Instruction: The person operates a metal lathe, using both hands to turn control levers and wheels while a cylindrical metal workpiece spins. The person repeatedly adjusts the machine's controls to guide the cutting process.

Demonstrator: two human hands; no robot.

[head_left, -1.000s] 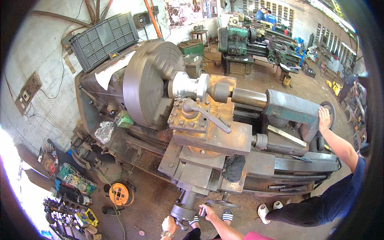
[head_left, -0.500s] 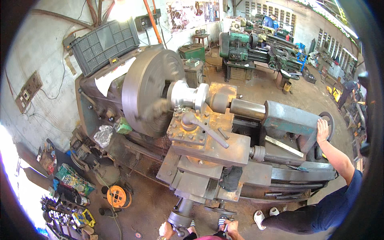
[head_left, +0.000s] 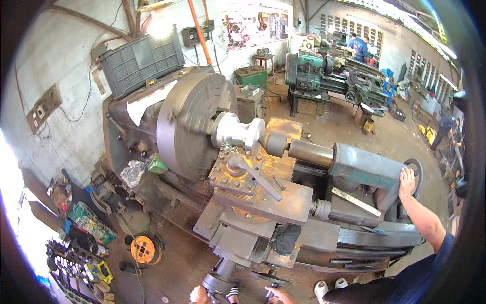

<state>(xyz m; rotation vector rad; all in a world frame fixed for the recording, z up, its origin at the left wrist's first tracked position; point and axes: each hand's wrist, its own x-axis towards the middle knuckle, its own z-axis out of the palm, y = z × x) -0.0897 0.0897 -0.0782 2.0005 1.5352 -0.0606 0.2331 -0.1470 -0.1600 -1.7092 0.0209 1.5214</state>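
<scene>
On the large lathe, a shiny metal workpiece (head_left: 234, 130) sits between the big round chuck (head_left: 190, 124), blurred at its edge, and the tailstock centre (head_left: 276, 144). Just below it is the tool post (head_left: 235, 175) with its long clamping lever. At the lower edge, my left hand (head_left: 199, 295) is closed on the crank handle beside a round metal dial (head_left: 216, 283); its fingers are partly cut off. My right hand (head_left: 279, 294) grips the thin handle of a small handwheel (head_left: 271, 278). Metal shavings (head_left: 230, 149) lie by the tool post.
At right, a co-worker's hand (head_left: 406, 183) rests on the tailstock (head_left: 372, 164) near its handwheel. A black cloth (head_left: 285, 239) hangs over the carriage. An orange cable reel (head_left: 145, 250) lies on the floor at left. A green lathe (head_left: 309, 71) stands behind, with another person near it.
The whole view has shifted slightly, with my hands and the cranks now lower and further left. The chuck's blurred jaws sit at different positions. The co-worker's hand stays on the tailstock.
</scene>
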